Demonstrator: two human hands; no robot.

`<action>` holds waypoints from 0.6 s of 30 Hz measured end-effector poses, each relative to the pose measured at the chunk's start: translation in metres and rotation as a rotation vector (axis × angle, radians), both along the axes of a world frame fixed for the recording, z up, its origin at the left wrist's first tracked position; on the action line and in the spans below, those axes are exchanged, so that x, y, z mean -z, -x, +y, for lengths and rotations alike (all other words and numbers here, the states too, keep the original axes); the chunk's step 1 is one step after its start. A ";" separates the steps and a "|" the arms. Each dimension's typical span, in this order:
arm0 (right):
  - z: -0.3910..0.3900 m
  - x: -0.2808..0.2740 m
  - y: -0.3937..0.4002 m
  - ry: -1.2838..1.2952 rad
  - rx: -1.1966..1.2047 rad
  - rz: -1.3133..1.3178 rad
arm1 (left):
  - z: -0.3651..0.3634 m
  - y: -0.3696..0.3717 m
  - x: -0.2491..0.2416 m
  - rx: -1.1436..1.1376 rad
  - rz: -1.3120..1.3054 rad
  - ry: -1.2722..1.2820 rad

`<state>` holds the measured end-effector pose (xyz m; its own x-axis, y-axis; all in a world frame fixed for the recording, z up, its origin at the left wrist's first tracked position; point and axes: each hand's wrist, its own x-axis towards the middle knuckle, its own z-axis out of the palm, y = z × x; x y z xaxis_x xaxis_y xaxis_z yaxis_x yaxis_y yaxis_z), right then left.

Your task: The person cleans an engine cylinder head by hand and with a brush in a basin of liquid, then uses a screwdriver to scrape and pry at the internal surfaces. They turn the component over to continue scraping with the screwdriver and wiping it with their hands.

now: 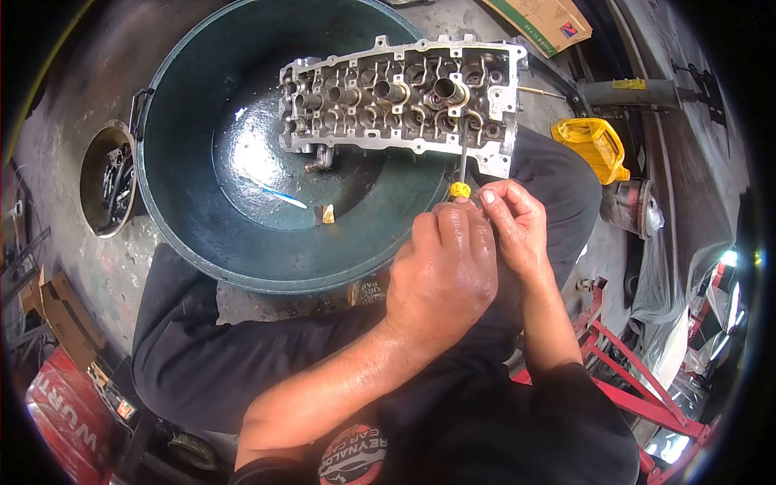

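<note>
A yellow-handled screwdriver (pixel 460 191) sticks out of my left hand (pixel 446 255), whose fingers are wrapped round the handle. Its thin metal shaft points away from me and reaches the near edge of an aluminium cylinder head (pixel 380 95). Right beside the handle, my right hand (pixel 516 222) has thumb and fingers pinched together; what they hold, if anything, cannot be made out. The cylinder head lies across a large dark green tub (pixel 186 218), its right end beyond the rim near my knee. Several round tubes stand up along its middle.
Inside the tub lie a blue-and-white stick-like item (pixel 279 195) and a small scrap (pixel 327 214). A round container (pixel 94 182) of dark parts stands at left. To the right are a yellow jug (pixel 594 145), a cardboard box (pixel 540 23) and a red metal frame (pixel 647 388).
</note>
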<state>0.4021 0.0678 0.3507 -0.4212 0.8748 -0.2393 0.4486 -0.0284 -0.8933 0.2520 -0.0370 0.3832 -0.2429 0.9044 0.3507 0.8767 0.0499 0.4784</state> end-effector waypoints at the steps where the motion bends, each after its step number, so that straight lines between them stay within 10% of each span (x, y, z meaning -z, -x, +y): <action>1: 0.000 0.000 -0.001 0.010 0.005 -0.001 | 0.000 0.000 0.000 -0.010 -0.035 -0.006; 18: -0.001 0.001 -0.003 0.046 -0.012 0.009 | -0.028 0.032 0.015 -0.073 -0.424 -0.123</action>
<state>0.4052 0.0668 0.3501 -0.4340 0.8578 -0.2753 0.4412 -0.0640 -0.8951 0.2201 -0.0651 0.3685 -0.4503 0.8374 0.3098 0.5978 0.0250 0.8013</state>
